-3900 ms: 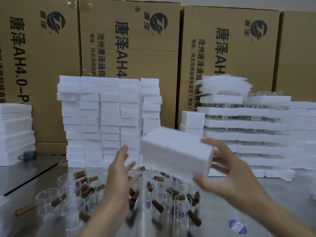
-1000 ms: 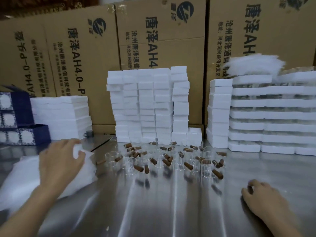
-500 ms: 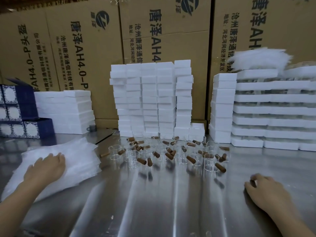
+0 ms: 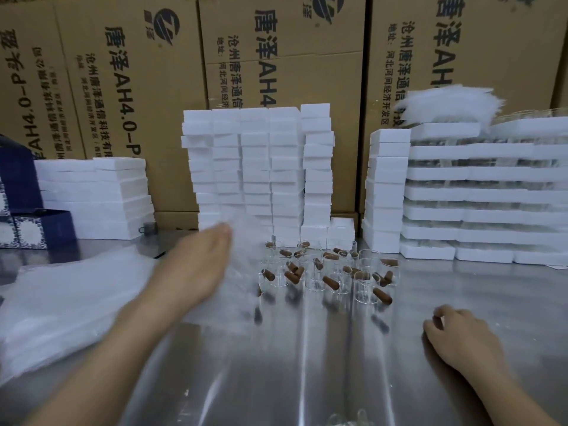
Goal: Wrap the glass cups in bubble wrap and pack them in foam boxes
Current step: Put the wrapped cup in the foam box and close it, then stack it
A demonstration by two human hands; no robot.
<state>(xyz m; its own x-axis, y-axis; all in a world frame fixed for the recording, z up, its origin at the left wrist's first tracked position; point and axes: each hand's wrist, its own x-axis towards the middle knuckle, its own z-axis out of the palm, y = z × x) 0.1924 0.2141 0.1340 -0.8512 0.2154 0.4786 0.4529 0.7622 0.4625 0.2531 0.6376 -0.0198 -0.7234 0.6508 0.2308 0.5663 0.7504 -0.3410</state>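
Note:
Several clear glass cups [image 4: 325,273] with brown handles stand bunched on the steel table [image 4: 292,364], at its middle. A pile of bubble wrap sheets [image 4: 61,302] lies at the left. My left hand [image 4: 196,265] is motion-blurred just right of that pile, holding a translucent bubble wrap sheet [image 4: 242,262] that hangs in front of the leftmost cups. Its fingers are hidden behind the hand. My right hand [image 4: 461,336] rests on the table at the right, fingers loosely curled, holding nothing. Small white foam boxes [image 4: 255,167] are stacked behind the cups.
Flat foam trays [image 4: 479,192] are stacked at the back right with fluffy wrap [image 4: 445,103] on top, beside a narrow foam column [image 4: 387,186]. More foam slabs [image 4: 98,195] and dark blue gift boxes [image 4: 30,229] stand at the left. Cardboard cartons [image 4: 276,56] wall off the back.
My left hand has lifted off the bubble wrap pile and swept right toward the cups, taking one sheet with it. My right hand has stayed on the table.

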